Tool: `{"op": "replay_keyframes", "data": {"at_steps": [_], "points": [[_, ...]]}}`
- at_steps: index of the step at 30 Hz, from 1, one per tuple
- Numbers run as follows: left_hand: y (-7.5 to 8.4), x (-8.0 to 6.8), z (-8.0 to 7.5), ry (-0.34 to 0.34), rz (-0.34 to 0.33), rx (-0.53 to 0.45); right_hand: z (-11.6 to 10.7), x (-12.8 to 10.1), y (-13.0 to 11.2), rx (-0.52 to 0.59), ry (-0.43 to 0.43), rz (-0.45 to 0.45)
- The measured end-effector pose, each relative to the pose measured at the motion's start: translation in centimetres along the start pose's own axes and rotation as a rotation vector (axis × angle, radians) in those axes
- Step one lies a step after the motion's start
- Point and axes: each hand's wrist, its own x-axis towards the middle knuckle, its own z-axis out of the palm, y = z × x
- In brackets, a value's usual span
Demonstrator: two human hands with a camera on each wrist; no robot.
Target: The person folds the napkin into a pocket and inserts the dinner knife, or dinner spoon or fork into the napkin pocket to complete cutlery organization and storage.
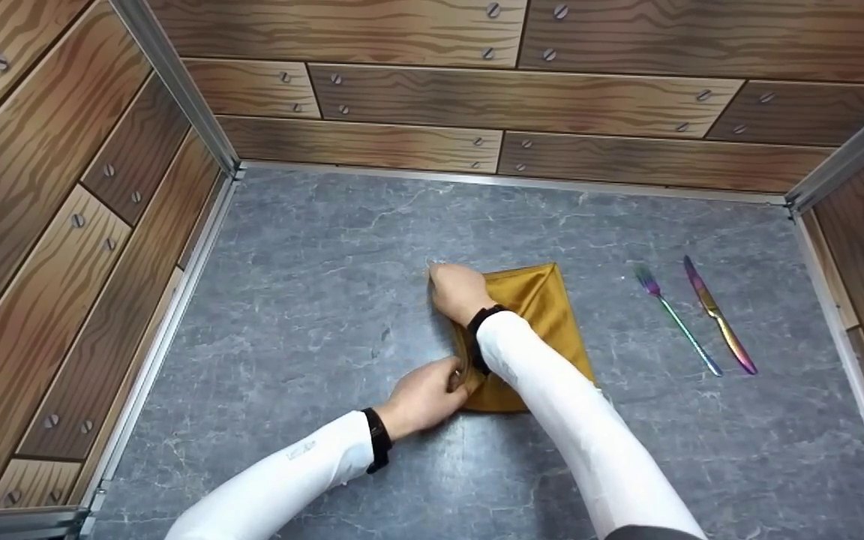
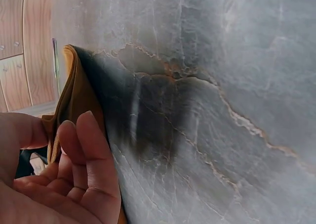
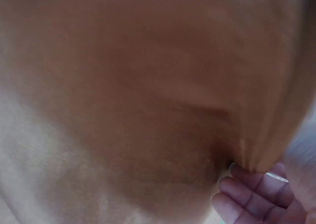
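A mustard-gold cloth napkin (image 1: pixel 552 319), folded to a rough square, lies on the grey tabletop in the head view. My right hand (image 1: pixel 459 292) pinches its far left corner, the forearm crossing over the cloth and hiding part of it. At the near left edge, my left hand (image 1: pixel 424 396) pinches the napkin. The left wrist view shows stacked layers of the napkin (image 2: pixel 74 93) raised at the edge, between the thumb and fingers of the left hand (image 2: pixel 91 167). Cloth fills most of the right wrist view, gathered into creases at the right fingertips (image 3: pixel 237 184).
To the right of the napkin lie a rainbow-coloured fork (image 1: pixel 676 322) and a matching knife (image 1: pixel 718 315), side by side and slanted. Wood-patterned panels (image 1: pixel 432 90) wall in the marbled grey tabletop (image 1: pixel 312 300) at the back and both sides.
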Motion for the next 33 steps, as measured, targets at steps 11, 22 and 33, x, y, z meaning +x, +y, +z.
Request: {"op": "replay_keyframes", "data": {"at_steps": [11, 22, 33], "points": [[-1.3, -0.3, -0.6, -0.056, -0.044, -0.016, -2.6, 0.3, 1.7, 0.219, 0.056, 0.092], [0.0, -1.6, -4.4, 0.009, 0.025, 0.180, -7.3, 0.4, 0.9, 0.441, 0.139, 0.150], [6.7, -5.2, -9.8, 0.713, 0.333, 0.746, -14.9, -1.8, 0.5, 1.611, 0.247, -0.216]]}}
